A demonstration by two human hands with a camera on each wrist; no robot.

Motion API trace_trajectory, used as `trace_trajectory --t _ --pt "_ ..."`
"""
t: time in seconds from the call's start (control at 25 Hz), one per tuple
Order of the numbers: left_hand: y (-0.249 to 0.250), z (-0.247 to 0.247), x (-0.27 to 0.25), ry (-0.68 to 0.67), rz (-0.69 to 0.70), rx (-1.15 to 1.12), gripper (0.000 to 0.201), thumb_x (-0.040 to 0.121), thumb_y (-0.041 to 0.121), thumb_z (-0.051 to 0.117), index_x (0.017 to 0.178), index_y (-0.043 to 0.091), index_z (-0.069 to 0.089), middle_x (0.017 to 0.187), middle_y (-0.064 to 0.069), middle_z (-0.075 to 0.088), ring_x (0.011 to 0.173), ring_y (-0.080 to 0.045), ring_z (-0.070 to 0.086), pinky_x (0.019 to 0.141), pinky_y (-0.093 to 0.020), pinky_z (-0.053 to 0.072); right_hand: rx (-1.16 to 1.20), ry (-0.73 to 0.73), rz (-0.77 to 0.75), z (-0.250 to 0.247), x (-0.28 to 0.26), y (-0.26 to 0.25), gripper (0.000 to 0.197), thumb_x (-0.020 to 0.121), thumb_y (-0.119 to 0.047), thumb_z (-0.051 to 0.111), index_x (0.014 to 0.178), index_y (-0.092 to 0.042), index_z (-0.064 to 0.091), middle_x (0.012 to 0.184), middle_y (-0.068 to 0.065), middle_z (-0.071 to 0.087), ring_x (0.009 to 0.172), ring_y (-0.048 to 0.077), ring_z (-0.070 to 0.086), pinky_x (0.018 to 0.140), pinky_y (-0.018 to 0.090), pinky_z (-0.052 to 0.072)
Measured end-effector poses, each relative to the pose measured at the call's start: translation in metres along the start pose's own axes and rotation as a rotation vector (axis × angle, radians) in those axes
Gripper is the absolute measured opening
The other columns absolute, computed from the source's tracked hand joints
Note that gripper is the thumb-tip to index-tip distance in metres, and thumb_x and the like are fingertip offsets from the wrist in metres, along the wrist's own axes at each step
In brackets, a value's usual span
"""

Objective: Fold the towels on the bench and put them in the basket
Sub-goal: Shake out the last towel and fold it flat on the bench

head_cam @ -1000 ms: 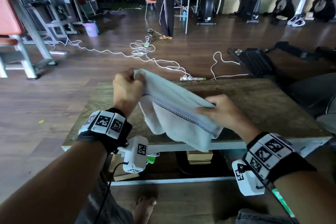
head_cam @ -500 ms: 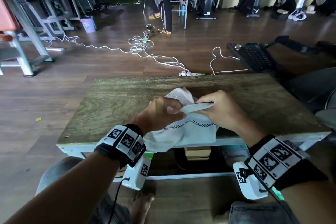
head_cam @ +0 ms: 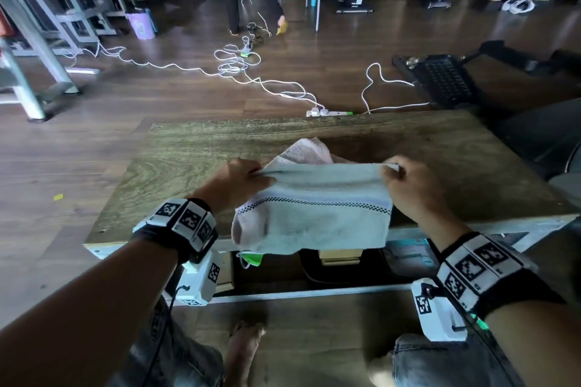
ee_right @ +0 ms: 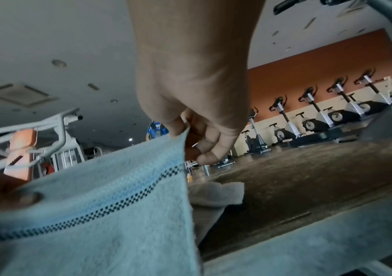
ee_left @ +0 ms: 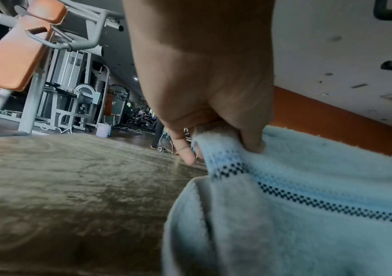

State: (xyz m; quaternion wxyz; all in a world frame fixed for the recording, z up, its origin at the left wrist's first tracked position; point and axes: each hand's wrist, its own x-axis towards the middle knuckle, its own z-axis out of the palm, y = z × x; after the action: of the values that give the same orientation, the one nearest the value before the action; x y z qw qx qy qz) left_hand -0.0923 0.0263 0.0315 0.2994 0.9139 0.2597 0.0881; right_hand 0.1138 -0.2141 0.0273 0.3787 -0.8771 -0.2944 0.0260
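Since half a second ago the hands have drawn apart, stretching the towel wide where it had been bunched between them.

From the head view, the left hand pinches the top left corner and the right hand the top right, so the upper edge runs taut over the counter. The lower part drapes over the near edge and hangs free. Behind it a pinkish piece of cloth lies on the wood; it may be a second towel or this one's far layer, and I cannot tell which. Count: two hands, one towel for certain, no basket in sight.

At the left wrist, thumb and fingers are curled on a gathered corner just above the checked stripe. That corner is bunched rather than flat.

At the right wrist, the fingers nip the very tip of the other corner, a thin hold. A grey fold lies on the counter beyond.

To fold well, I judge both corners should stay level and taut, and the stripe kept straight as a guide. Then lay the cloth flat before the next fold, since a slack left corner would skew the edges.
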Motion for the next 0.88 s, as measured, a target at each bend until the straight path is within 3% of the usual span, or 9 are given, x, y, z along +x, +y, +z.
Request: trace_trajectory --t 0.08,0.16,0.24,0.28,0.36,0.44,0.56,0.72,0.88 --pt "-0.002 0.003 0.009 -0.099 -0.009 0.012 0.025 0.093 0.029 0.064 0.073 0.018 0.056 0.070 0.003 0.057 0.062 -0.011 0.057 0.049 -0.014 0.041 -0.086 -0.098 0.000 0.019 0.009 0.008 0.016 0.094 -0.024 0.057 0.090 -0.019 0.071 0.079 -0.001 0.069 0.074 0.020 0.064 0.058 0.025 0.044" --pt "-0.007 0.009 0.025 -0.165 0.019 0.163 0.017 0.090 0.033 0.067 0.085 0.017 0.065 0.102 -0.002 0.059 0.101 -0.021 0.059 0.079 -0.030 0.048 -0.163 -0.234 -0.044 0.037 0.016 0.011 0.015 0.089 -0.023 0.062 0.083 -0.020 0.076 0.082 -0.001 0.074 0.079 0.020 0.068 0.065 0.027 0.049" --pt "-0.010 0.016 0.038 -0.272 0.018 0.311 0.019 0.086 0.035 0.069 0.097 0.020 0.071 0.143 -0.004 0.042 0.136 -0.029 0.033 0.108 -0.049 0.032 -0.232 -0.327 -0.097 0.053 0.023 0.012 0.015 0.086 -0.024 0.067 0.075 -0.022 0.077 0.081 -0.006 0.075 0.085 0.014 0.069 0.072 0.026 0.051" --pt "-0.011 0.022 0.044 -0.333 0.028 0.358 0.025 0.086 0.033 0.069 0.107 0.021 0.071 0.154 0.000 0.031 0.143 -0.028 0.022 0.113 -0.049 0.022 -0.268 -0.342 -0.121 0.060 0.027 0.013 0.020 0.085 -0.024 0.069 0.066 -0.023 0.073 0.075 -0.008 0.072 0.083 0.011 0.067 0.070 0.024 0.048" --pt "-0.016 0.036 0.054 -0.337 0.080 0.348 0.036 0.087 0.024 0.069 0.123 0.017 0.066 0.147 0.000 0.041 0.140 -0.021 0.030 0.110 -0.031 0.025 -0.350 -0.321 -0.164 0.074 0.033 0.014 0.038 0.085 -0.023 0.069 0.050 -0.023 0.054 0.060 -0.010 0.057 0.069 0.011 0.062 0.060 0.020 0.037" --pt "-0.024 0.046 0.073 -0.243 0.130 0.229 0.031 0.086 0.017 0.070 0.117 0.011 0.069 0.121 -0.001 0.059 0.118 -0.020 0.055 0.091 -0.020 0.040 -0.352 -0.353 -0.172 0.087 0.051 0.005 0.046 0.084 -0.019 0.068 0.047 -0.017 0.042 0.047 -0.008 0.045 0.051 0.010 0.051 0.047 0.020 0.029" --pt "-0.027 0.036 0.123 -0.165 0.134 0.272 0.021 0.082 0.017 0.071 0.102 0.009 0.075 0.099 -0.005 0.070 0.087 -0.016 0.063 0.070 -0.021 0.045 -0.332 -0.393 -0.223 0.096 0.112 -0.023 0.039 0.080 -0.013 0.059 0.046 -0.012 0.039 0.045 -0.002 0.039 0.050 0.017 0.045 0.047 0.022 0.028" --pt "-0.018 -0.025 0.206 0.298 0.024 0.198 0.018 0.077 0.024 0.073 0.089 0.012 0.077 0.088 -0.008 0.074 0.078 -0.017 0.064 0.067 -0.020 0.040 -0.204 -0.085 -0.329 0.087 0.222 -0.075 0.022 0.085 -0.011 0.058 0.067 0.000 0.064 0.075 0.022 0.063 0.080 0.038 0.062 0.058 0.034 0.039" --pt "-0.020 -0.082 0.245 0.521 -0.074 0.149 0.021 0.079 0.031 0.068 0.092 0.016 0.076 0.091 -0.013 0.072 0.086 -0.028 0.069 0.075 -0.030 0.051 -0.034 0.169 -0.360 0.060 0.282 -0.094 0.018 0.088 -0.015 0.062 0.090 -0.008 0.078 0.091 0.014 0.075 0.083 0.020 0.066 0.068 0.025 0.042"
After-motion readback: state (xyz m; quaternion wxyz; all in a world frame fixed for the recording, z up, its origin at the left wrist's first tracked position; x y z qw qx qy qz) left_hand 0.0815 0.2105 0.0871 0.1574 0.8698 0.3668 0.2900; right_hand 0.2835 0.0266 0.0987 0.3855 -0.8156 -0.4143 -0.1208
